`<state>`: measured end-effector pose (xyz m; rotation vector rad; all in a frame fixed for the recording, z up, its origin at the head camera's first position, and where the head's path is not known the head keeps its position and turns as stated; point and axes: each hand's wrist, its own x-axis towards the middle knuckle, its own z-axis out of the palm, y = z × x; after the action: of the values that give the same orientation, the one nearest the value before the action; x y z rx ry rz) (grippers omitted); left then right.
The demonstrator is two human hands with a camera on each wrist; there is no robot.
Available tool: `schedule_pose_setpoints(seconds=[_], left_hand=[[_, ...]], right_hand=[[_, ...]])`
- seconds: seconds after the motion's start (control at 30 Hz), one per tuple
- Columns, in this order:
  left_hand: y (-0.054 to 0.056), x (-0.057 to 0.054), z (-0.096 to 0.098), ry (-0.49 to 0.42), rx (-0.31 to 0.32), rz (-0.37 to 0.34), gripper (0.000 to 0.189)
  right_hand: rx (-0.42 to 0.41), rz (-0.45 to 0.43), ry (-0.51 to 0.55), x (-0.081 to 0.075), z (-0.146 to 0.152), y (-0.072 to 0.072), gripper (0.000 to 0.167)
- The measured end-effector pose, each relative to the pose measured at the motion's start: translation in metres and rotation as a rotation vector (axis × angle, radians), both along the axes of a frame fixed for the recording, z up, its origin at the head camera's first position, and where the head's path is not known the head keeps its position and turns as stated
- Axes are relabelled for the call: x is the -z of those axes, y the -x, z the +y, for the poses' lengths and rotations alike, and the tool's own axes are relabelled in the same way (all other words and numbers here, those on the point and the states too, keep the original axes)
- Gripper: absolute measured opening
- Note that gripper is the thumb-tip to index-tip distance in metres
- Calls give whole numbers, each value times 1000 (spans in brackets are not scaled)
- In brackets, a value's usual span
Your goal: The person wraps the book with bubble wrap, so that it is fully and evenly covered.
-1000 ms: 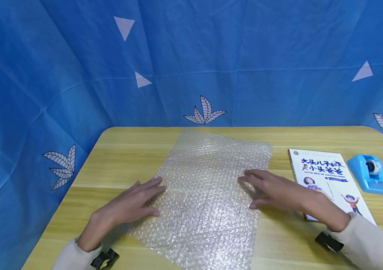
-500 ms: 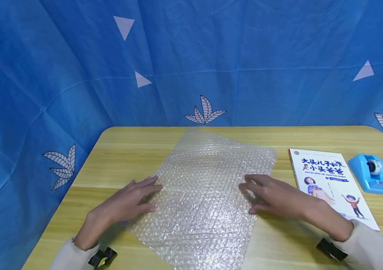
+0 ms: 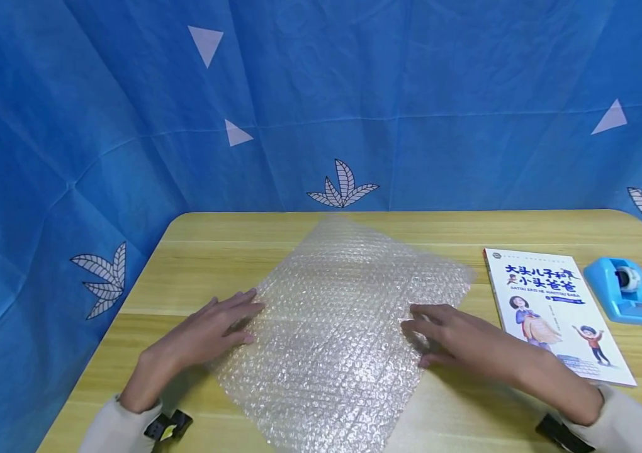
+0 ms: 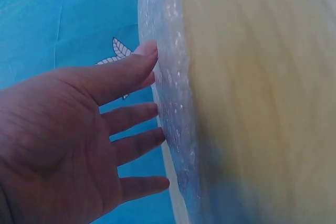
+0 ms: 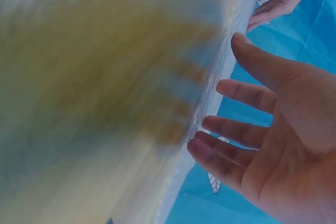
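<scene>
A clear sheet of bubble wrap (image 3: 332, 321) lies flat on the wooden table, turned so that one corner points to the back edge. My left hand (image 3: 202, 336) rests its fingertips on the sheet's left side, with the fingers spread and nearly straight. On the right side, my right hand (image 3: 462, 340) touches the wrap with its fingers loosely bent. Both wrist views show the fingertips against the bubble wrap (image 4: 173, 77), the left hand (image 4: 79, 129) and the right hand (image 5: 278, 124) each with a bare palm. Neither hand grips anything.
A white children's book (image 3: 559, 314) with Chinese lettering lies right of the wrap, partly behind the right forearm. Beyond it stands a blue tape dispenser (image 3: 621, 292) with a roll in it. A blue patterned cloth (image 3: 321, 107) hangs behind the wooden table (image 3: 196, 251).
The bubble wrap has turned clockwise, its back corner shifting right and its right corner nearing the book. My left hand has slid slightly left and back, my right hand slightly toward me.
</scene>
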<state>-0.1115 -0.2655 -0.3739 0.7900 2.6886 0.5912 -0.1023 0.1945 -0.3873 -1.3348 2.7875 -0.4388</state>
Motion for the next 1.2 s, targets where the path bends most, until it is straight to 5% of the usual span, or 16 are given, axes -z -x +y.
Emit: schedule_pose_setpoints(seconds=[0.73,1.2], left_hand=[[16,1,3,50,15,-10,52],[13,0,7,49,3,20,50]], right_hand=[[-10,9,25,0,4,-17,41],[-22,1,71,0,5,-16,34]])
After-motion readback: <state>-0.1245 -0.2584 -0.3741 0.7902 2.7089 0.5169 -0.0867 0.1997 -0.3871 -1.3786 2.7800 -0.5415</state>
